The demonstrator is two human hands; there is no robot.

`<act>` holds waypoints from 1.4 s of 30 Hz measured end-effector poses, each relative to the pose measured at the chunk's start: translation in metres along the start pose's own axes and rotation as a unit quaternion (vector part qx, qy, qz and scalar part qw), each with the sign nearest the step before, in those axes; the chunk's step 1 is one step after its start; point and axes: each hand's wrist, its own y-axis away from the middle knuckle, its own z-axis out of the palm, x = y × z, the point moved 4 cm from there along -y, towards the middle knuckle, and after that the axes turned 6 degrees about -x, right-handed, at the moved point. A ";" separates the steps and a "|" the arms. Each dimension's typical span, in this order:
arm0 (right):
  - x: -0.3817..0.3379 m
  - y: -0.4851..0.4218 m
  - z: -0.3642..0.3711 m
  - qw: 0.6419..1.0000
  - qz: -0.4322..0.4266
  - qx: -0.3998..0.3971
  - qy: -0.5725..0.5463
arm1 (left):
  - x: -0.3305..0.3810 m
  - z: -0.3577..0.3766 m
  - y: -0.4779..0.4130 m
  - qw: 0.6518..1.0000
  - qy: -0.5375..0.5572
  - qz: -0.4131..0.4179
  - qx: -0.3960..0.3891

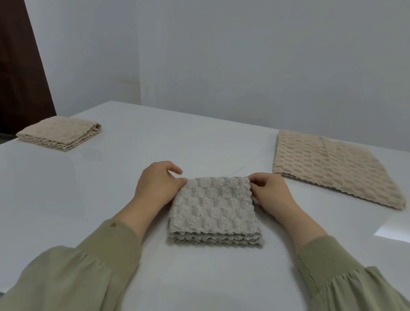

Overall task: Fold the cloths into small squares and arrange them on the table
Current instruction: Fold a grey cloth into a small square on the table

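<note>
Head view: left grip [156, 185] and right grip [271, 196] each pinch 1 far corner of grey cloth [217, 210].

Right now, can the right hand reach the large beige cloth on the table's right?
Probably yes: only bare table lies between the right hand and the large beige cloth. It pinches the grey folded cloth by a corner, so it must let go first.

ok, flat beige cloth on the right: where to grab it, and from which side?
Probably the two near corners of the beige cloth, pinched from the person's side. It lies flat on the table, wavy near edge free, nothing on top. Both hands are busy now: left hand and right hand pinch the far corners of the grey cloth.
</note>
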 end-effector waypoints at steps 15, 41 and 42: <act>0.008 0.015 -0.006 0.975 -0.002 -0.134 -0.175 | 0.013 0.051 0.021 0.918 -0.247 0.185 -0.248; 0.003 -0.002 0.001 0.998 0.017 0.028 -0.054 | 0.028 0.039 0.035 0.947 -0.176 0.171 -0.209; 0.004 -0.003 0.002 0.998 0.019 0.032 -0.043 | 0.030 0.040 0.039 0.943 -0.183 0.175 -0.218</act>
